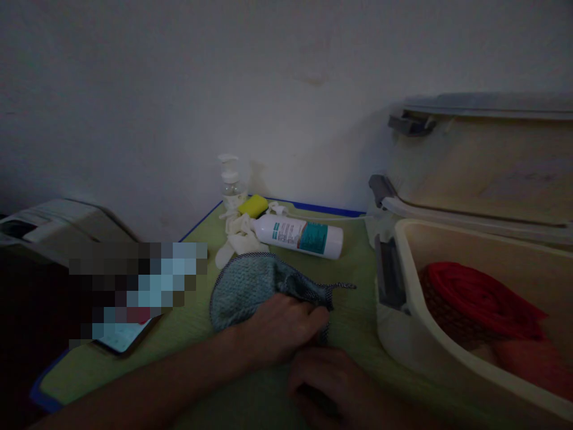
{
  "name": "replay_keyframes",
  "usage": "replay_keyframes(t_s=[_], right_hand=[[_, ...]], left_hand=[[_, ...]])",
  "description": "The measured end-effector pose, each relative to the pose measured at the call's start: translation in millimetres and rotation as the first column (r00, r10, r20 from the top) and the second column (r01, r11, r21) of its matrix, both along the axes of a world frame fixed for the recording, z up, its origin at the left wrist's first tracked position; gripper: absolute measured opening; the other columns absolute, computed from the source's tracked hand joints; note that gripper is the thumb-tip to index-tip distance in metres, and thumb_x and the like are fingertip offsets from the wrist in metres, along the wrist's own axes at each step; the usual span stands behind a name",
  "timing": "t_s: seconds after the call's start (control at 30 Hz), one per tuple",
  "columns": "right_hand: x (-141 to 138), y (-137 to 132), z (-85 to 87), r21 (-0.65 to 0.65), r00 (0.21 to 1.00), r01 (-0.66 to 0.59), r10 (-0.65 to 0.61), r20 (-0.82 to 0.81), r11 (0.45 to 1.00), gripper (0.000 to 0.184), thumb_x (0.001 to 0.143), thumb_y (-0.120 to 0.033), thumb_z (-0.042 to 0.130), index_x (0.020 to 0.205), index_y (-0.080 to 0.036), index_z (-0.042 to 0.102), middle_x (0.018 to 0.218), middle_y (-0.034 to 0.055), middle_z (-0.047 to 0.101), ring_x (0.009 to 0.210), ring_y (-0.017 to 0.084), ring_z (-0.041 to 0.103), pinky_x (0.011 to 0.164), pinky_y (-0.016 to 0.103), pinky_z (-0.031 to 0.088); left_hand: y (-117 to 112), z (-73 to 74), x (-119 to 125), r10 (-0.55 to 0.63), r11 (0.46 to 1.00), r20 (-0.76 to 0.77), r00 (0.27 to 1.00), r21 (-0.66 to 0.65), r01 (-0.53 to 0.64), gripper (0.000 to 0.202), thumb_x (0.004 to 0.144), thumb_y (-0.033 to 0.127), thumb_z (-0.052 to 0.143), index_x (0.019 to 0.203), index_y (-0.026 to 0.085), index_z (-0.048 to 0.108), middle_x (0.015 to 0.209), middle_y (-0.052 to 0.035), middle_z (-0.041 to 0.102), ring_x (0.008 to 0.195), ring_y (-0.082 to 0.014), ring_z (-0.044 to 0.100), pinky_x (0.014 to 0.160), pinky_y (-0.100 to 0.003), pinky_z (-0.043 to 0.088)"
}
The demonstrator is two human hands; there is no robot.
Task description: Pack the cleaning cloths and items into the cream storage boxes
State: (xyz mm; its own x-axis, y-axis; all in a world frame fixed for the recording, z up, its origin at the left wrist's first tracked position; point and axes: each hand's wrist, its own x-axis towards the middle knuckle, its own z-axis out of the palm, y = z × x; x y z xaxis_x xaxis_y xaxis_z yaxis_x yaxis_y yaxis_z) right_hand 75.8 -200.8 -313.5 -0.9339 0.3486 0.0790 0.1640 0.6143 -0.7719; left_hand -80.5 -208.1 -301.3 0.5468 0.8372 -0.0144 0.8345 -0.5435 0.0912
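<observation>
My left hand (284, 327) reaches in from the lower left and rests on a grey-blue knitted cloth (248, 283) lying on the green mat (192, 322). Its fingers are curled over the cloth's right edge, pinching it. Just below and to the right, my right hand (331, 382) lies on the mat with its fingers curled under. Something dark shows beneath them, but the dim light hides what it is.
A white spray bottle (298, 236) lies behind the cloth, with white gloves (239, 236), a yellow sponge (253, 205) and a clear pump bottle (230, 179) by the wall. A phone (123, 337) lies left. An open cream plastic box (405, 310) holding something red (474, 298) stands right.
</observation>
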Motion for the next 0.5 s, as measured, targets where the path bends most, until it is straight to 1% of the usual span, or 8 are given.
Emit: replay_keyframes(t_s=[0.13, 0.23, 0.3, 0.4, 0.5], right_hand=[[0.4, -3.1, 3.2, 0.033, 0.999, 0.018, -0.017, -0.040, 0.999, 0.018, 0.073, -0.005, 0.045, 0.072, -0.021, 0.054, 0.070, -0.0009, 0.058, 0.063, 0.010, 0.052, 0.057, 0.019, 0.040], [-0.7, -4.9, 3.2, 0.075, 0.998, 0.039, -0.035, -0.050, 0.996, 0.021, 0.072, -0.002, 0.042, 0.071, -0.021, 0.052, 0.070, -0.0009, 0.058, 0.063, 0.010, 0.052, 0.058, 0.020, 0.041], [-1.6, -5.7, 4.0, 0.108, 0.999, 0.030, -0.025, -0.047, 0.994, 0.022, 0.072, -0.002, 0.042, 0.071, -0.022, 0.051, 0.070, -0.0007, 0.058, 0.064, 0.011, 0.053, 0.058, 0.020, 0.042], [-2.4, -6.3, 9.6, 0.150, 0.999, 0.013, -0.007, -0.045, 0.989, 0.022, 0.075, -0.002, 0.043, 0.074, -0.023, 0.051, 0.073, 0.0006, 0.061, 0.067, 0.011, 0.056, 0.059, 0.021, 0.044], [-2.1, -6.4, 17.5, 0.217, 0.999, -0.028, 0.032, -0.015, 0.976, 0.023, 0.076, -0.003, 0.043, 0.077, -0.024, 0.053, 0.077, 0.0016, 0.064, 0.071, 0.012, 0.058, 0.061, 0.021, 0.045]], left_hand=[[1.4, -1.5, -2.7, -0.066, 0.996, 0.070, 0.995, 0.057, 0.062, 0.006, 0.089, 0.019, 0.039, 0.093, 0.020, 0.043, 0.081, -0.0021, 0.061, 0.063, -0.0165, 0.059, 0.045, -0.027, 0.033], [3.4, -3.4, -6.4, -0.117, 0.989, 0.154, 0.981, 0.107, 0.101, 0.008, 0.089, 0.016, 0.037, 0.093, 0.019, 0.043, 0.088, -0.0031, 0.059, 0.070, -0.0147, 0.057, 0.050, -0.026, 0.037], [4.3, -3.6, -8.5, -0.176, 0.979, 0.193, 0.965, 0.139, 0.150, 0.007, 0.087, 0.016, 0.039, 0.093, 0.018, 0.043, 0.091, -0.0040, 0.057, 0.074, -0.0148, 0.057, 0.054, -0.026, 0.040], [4.7, -1.5, -10.1, -0.243, 0.964, 0.186, 0.952, 0.158, 0.215, 0.008, 0.086, 0.020, 0.043, 0.094, 0.017, 0.045, 0.090, -0.0046, 0.056, 0.075, -0.0158, 0.056, 0.054, -0.028, 0.040], [3.0, 4.5, -10.4, -0.242, 0.957, 0.114, 0.964, 0.194, 0.217, 0.011, 0.086, 0.023, 0.044, 0.093, 0.016, 0.049, 0.087, -0.0045, 0.055, 0.073, -0.0171, 0.055, 0.049, -0.030, 0.038]])
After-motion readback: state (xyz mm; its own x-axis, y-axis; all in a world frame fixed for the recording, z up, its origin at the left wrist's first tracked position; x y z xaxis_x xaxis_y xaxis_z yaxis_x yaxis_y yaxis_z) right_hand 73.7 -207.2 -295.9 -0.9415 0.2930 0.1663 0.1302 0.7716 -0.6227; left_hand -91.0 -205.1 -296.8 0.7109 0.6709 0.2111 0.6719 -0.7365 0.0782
